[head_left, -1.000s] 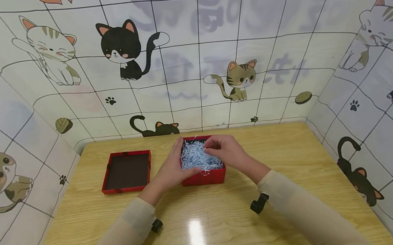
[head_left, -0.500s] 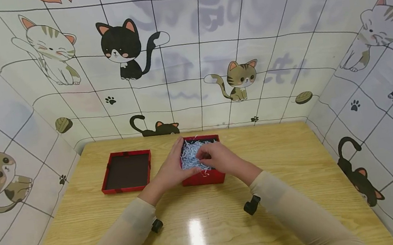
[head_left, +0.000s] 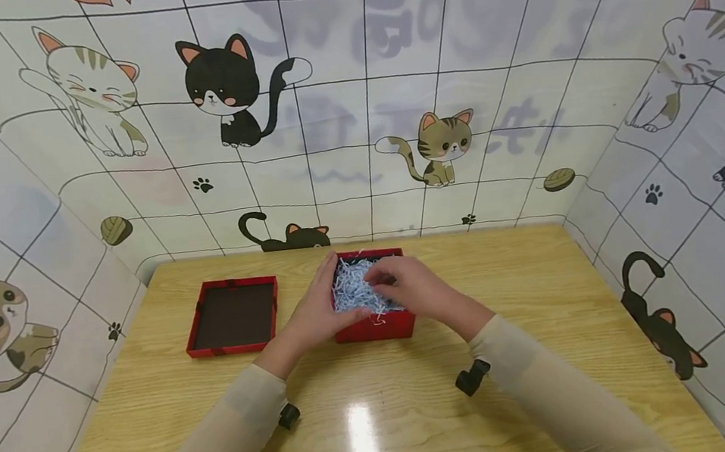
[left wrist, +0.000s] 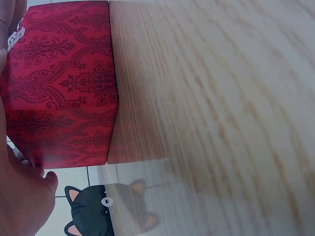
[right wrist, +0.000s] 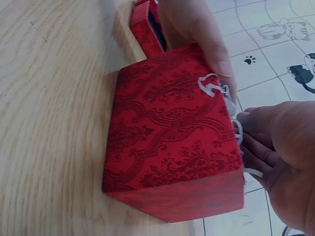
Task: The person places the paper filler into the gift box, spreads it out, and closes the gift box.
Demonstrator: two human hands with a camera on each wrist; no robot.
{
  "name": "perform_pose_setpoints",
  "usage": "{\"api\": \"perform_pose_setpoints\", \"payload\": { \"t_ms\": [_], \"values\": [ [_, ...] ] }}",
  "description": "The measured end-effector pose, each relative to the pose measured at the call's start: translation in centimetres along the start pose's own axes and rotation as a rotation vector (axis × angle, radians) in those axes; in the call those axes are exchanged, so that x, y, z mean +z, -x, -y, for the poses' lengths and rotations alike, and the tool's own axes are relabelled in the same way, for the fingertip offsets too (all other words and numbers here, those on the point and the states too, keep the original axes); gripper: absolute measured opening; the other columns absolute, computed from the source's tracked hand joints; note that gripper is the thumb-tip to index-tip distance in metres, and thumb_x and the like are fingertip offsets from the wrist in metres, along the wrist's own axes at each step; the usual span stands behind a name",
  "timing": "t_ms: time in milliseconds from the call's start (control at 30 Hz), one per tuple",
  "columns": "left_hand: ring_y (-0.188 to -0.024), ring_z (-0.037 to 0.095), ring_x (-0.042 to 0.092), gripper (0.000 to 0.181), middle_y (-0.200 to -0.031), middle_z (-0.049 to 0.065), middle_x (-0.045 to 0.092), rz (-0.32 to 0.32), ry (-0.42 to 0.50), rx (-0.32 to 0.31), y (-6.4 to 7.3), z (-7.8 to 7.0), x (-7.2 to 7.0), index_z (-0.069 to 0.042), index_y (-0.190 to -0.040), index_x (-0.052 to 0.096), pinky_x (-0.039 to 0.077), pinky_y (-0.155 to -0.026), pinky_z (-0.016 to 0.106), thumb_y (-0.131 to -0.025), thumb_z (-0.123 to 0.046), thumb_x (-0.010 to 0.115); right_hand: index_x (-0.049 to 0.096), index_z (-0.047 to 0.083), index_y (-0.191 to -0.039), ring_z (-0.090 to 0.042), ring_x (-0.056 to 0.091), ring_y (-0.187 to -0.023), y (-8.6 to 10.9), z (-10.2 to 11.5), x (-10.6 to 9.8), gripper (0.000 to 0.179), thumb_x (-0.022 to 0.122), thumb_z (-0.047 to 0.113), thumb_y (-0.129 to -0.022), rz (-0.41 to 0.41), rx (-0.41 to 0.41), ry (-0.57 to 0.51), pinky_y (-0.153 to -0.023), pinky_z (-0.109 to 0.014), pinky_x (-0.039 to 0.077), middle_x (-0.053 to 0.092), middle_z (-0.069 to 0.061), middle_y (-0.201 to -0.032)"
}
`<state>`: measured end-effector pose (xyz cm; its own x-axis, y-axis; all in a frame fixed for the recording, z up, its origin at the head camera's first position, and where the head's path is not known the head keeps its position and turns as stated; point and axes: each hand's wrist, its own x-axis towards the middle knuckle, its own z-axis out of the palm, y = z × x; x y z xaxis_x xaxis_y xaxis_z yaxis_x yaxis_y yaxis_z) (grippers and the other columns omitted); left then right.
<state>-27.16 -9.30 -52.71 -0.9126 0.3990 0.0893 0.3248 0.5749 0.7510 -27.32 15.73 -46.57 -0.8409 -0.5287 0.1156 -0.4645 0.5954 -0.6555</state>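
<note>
A red box (head_left: 376, 329) with a dark damask pattern stands uncovered on the table, filled with pale blue-white shredded paper (head_left: 352, 292). My left hand (head_left: 312, 313) grips its left side, the thumb over the near rim and the fingers along the far left. Over the right part of the opening, my right hand (head_left: 415, 288) has its curled fingertips in the paper strands. The right wrist view shows loose strands (right wrist: 238, 130) at the fingers of that hand. A few strands hang over the near rim (right wrist: 209, 84) of the box.
To the left of the box lies its red lid (head_left: 241, 346), dark inside face up. Wood-grain table (head_left: 512, 267) surrounds both. Behind and at the sides rises a white cloth wall (head_left: 349, 121) with grid lines and cartoon cats.
My right hand has moved left and down into the shredded paper, then slightly back to the right. The left hand stays on the box; box and lid have not moved.
</note>
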Motion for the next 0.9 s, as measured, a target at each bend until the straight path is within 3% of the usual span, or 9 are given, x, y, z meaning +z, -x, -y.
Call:
{"api": "perform_pose_setpoints", "payload": {
  "t_ms": [233, 500, 633, 900],
  "values": [
    [-0.171, 0.026, 0.011, 0.13, -0.186, -0.004, 0.005, -0.003, -0.001, -0.01, 0.0, 0.0, -0.1, -0.026, -0.18, 0.003, 0.026, -0.132, 0.06, -0.088, -0.07, 0.084, 0.079, 0.004, -0.124, -0.022, 0.073, -0.103, 0.9, -0.3, -1.8, 0.02, 0.077, 0.005, -0.104, -0.147, -0.016, -0.054, -0.094, -0.045, 0.063, 0.078, -0.004, -0.115],
    [-0.171, 0.025, 0.011, 0.131, -0.186, -0.007, 0.005, -0.005, -0.014, -0.032, 0.1, -0.4, -0.2, -0.027, -0.18, 0.003, 0.025, -0.132, 0.059, -0.086, -0.07, 0.084, 0.076, 0.005, -0.128, -0.029, 0.074, -0.106, 1.8, -3.5, -3.8, 0.025, 0.08, 0.009, -0.104, -0.31, 0.081, -0.083, -0.09, -0.05, 0.064, 0.078, -0.008, -0.116],
    [-0.171, 0.025, 0.01, 0.131, -0.186, -0.007, 0.005, -0.005, -0.015, -0.031, 0.1, -0.4, -0.1, -0.028, -0.18, 0.003, 0.025, -0.132, 0.06, -0.086, -0.07, 0.084, 0.075, 0.004, -0.129, -0.032, 0.073, -0.11, 2.1, -5.1, -4.3, 0.027, 0.08, 0.007, -0.103, -0.353, 0.096, -0.085, -0.094, -0.053, 0.063, 0.076, -0.014, -0.122],
    [-0.171, 0.025, 0.01, 0.13, -0.186, -0.007, 0.005, -0.001, -0.016, -0.029, 0.0, -0.3, 0.0, -0.027, -0.18, 0.004, 0.024, -0.132, 0.06, -0.087, -0.068, 0.084, 0.075, 0.004, -0.129, -0.031, 0.073, -0.11, 2.5, -7.2, -4.3, 0.028, 0.081, 0.006, -0.102, -0.365, 0.119, -0.111, -0.099, -0.053, 0.061, 0.075, -0.012, -0.122]
  ]
}}
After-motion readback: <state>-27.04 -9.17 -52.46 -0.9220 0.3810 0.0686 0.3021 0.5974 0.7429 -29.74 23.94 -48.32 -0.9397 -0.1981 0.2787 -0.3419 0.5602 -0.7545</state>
